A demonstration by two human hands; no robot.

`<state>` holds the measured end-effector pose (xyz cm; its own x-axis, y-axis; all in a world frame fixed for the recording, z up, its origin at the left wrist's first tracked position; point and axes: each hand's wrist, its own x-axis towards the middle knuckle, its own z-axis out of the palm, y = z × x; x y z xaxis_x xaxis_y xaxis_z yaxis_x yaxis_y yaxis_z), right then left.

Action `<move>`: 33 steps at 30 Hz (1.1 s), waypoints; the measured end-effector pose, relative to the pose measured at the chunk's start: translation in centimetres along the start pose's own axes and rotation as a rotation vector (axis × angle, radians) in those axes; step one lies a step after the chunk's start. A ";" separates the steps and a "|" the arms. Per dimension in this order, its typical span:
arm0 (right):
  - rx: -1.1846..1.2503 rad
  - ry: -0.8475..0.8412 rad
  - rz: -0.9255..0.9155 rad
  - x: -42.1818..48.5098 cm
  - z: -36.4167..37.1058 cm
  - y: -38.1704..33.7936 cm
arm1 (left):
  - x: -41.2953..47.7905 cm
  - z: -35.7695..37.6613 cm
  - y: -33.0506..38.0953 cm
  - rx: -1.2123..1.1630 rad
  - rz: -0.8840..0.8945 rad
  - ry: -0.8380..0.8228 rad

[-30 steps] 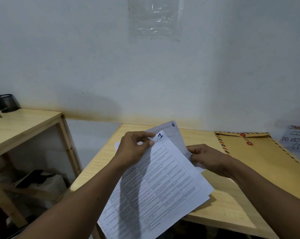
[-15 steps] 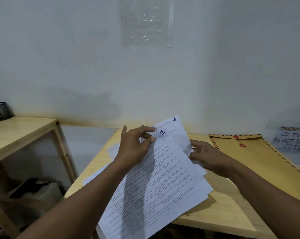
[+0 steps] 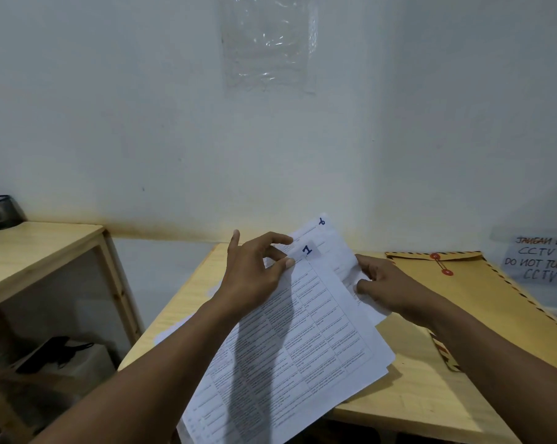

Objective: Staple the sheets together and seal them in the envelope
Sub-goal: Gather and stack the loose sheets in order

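Several printed white sheets (image 3: 318, 341) are held fanned above the wooden table (image 3: 408, 408). The top sheet bears a blue "1" at its upper corner; a sheet behind it pokes out higher with another blue mark. My left hand (image 3: 254, 274) pinches the top sheet's upper edge between thumb and forefinger. My right hand (image 3: 389, 286) grips the right edge of the sheets behind. A brown string-tie envelope (image 3: 482, 293) with a striped border lies flat on the table to the right, its flap closed. No stapler is in view.
A second wooden table (image 3: 37, 251) stands at the left with a dark mesh cup (image 3: 2, 213) at its back. A handwritten CCTV notice (image 3: 539, 261) leans on the wall at the right. Dark items sit on a low shelf (image 3: 56, 354) at lower left.
The sheets have spread further apart, the rear sheet rising higher behind the top one. My right hand has shifted its grip along the right edge. The view has tilted slightly.
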<state>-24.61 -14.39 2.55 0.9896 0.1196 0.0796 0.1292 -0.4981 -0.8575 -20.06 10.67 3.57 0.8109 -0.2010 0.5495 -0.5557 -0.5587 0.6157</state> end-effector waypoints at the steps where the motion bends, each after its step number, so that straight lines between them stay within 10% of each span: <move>1: 0.014 -0.049 0.006 -0.1 0.1 0.0 | 0.1 -0.2 0.1 -0.005 -0.003 0.000; 14: -0.058 0.128 -0.066 1.1 -0.8 -0.7 | 0.1 -1.8 0.7 -0.064 -0.004 0.007; 33: 0.363 -0.277 0.096 0.1 0.3 -0.6 | 0.3 -2.1 0.3 -0.145 -0.136 0.008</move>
<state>-24.64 -13.88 2.93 0.9356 0.3371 -0.1050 -0.0412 -0.1911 -0.9807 -20.40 12.11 5.12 0.8792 -0.1251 0.4598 -0.4622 -0.4584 0.7591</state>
